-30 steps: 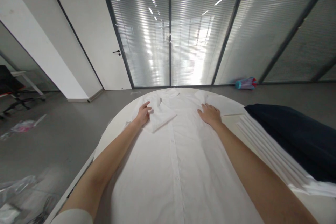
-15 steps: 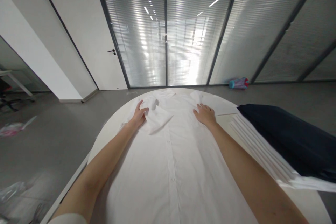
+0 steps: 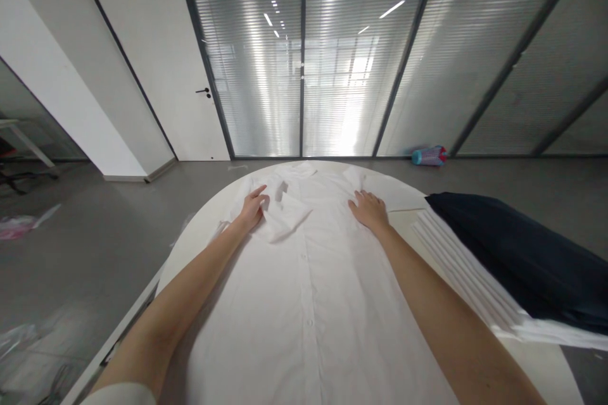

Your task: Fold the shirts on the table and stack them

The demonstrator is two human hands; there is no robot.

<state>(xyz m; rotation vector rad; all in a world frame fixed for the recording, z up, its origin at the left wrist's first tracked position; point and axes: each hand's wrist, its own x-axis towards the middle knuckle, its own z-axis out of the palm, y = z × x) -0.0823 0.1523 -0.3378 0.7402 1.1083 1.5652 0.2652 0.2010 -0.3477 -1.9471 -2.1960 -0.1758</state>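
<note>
A white buttoned shirt (image 3: 304, 291) lies spread on a round white table (image 3: 190, 252), its collar end at the far edge. My left hand (image 3: 253, 207) is at the shirt's far left part, thumb and fingers closed by a folded sleeve; whatever is between the fingertips is too small to make out. On the far right part of the shirt, my right hand (image 3: 370, 209) lies palm down with its fingers spread.
To the right, a stack of folded white cloth (image 3: 475, 278) lies partly under dark navy cloth (image 3: 517, 253). A blue and pink container (image 3: 429, 155) lies on the floor near the glass wall. Clear plastic (image 3: 19, 338) is on the floor at left.
The index finger of my left hand has turned from pointing up to pointing more to the right. My right hand stays nearly in place, and the camera view has shifted slightly.
</note>
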